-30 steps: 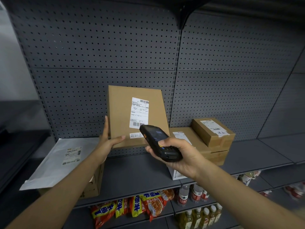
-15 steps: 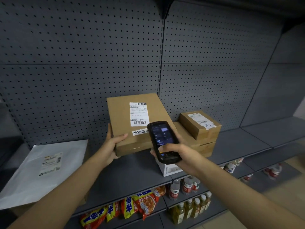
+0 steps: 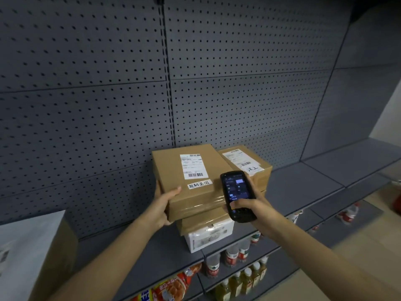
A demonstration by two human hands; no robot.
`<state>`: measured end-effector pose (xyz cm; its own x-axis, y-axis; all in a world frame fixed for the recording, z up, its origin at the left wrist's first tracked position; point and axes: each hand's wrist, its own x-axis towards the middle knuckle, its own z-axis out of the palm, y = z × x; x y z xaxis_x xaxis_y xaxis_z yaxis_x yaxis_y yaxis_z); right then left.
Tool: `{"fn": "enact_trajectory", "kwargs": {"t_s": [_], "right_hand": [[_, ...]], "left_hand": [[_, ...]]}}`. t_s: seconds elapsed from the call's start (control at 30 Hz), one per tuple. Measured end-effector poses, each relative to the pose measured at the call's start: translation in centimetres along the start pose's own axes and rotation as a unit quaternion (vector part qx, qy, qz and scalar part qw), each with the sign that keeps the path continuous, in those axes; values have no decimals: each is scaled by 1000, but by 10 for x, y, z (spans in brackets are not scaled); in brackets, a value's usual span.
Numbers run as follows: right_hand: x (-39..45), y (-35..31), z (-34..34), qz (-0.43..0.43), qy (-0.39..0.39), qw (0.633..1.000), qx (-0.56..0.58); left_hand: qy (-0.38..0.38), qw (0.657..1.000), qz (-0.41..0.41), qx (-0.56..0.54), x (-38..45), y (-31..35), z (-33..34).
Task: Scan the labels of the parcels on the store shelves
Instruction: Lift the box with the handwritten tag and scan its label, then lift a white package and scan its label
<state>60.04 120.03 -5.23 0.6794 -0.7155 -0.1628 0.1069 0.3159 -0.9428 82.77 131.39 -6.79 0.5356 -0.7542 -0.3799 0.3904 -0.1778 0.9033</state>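
I see the large brown parcel [image 3: 186, 181] lying flat with its label side up, long axis running from the near-left edge back toward the pegboard wall [image 3: 86, 105]; the white shipping label [image 3: 193, 166] sits on the top face with barcodes at its far and near ends, and a handwritten white strip [image 3: 199, 184] lies just below it. The parcel rests on a stack: a smaller brown box [image 3: 201, 221] under it, and a white box [image 3: 208, 238] under that, on the grey shelf [image 3: 314, 181]. Left hand [image 3: 161, 206] grips the parcel's near-left corner, thumb over the top face, fingers wrapped under the edge, forearm reaching in from lower left. Right hand [image 3: 251, 210] is clasped round a black handheld scanner [image 3: 237, 195], thumb on the keys below the lit screen; the scanner's long axis points up and away toward the shelf back, screen facing me, its top end just beside the parcel's right edge. Behind the scanner a second labelled brown box [image 3: 245, 165] sits on the same stack, touching the parcel's right side. A white mailer [image 3: 26, 246] on a carton at far left, bottles [image 3: 236, 257] and snack packs [image 3: 173, 285] on lower shelves
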Motion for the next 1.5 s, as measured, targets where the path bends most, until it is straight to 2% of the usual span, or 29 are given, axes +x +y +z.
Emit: {"fn": "enact_trajectory", "kwargs": {"t_s": [0.3,0.53,0.73,0.87,1.0,1.1,1.2,1.3,1.4,1.5], "right_hand": [[58,0,-43,30,-15,999,-30],[76,4,-49,38,-26,998,-38],[88,7,-31,27,-55,995,-82],[90,11,0,26,-110,988,-105],[93,10,40,21,-149,982,-118],[98,18,78,25,-165,980,-109],[98,33,132,36,-185,978,-90],[91,53,191,43,-212,973,-83],[78,80,247,61,-241,964,-91],[63,114,298,88,-242,962,-88]], "left_hand": [[42,999,-18,-11,45,-7,31],[59,997,-37,-8,65,-12,29],[46,997,-47,31,65,-9,15],[92,993,-47,65,61,-9,-8],[89,990,-17,107,38,-2,-43],[134,981,44,136,13,7,-83],[204,949,118,209,-17,13,-140],[260,898,168,312,-48,16,-206],[303,860,167,375,-78,12,-276],[317,871,118,356,-99,5,-346]]}}
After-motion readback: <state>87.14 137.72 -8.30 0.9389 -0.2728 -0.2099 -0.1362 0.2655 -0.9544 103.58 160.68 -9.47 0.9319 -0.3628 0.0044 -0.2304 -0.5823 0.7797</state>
